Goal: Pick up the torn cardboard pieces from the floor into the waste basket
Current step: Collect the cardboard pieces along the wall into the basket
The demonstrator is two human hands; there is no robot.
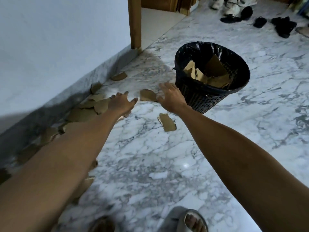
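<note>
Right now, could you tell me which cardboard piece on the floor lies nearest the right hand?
The piece just left of the right hand, between both hands, beside the waste basket. The others lie along the wall or nearer the feet.

Torn cardboard pieces [87,108] lie left of and beneath the left hand [121,102]; the waste basket [212,91] stands just right of the right hand [170,97].

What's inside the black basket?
The waste basket has a black plastic liner and several torn cardboard pieces piled inside. Anything beneath those pieces is covered, so it cannot be seen.
</note>
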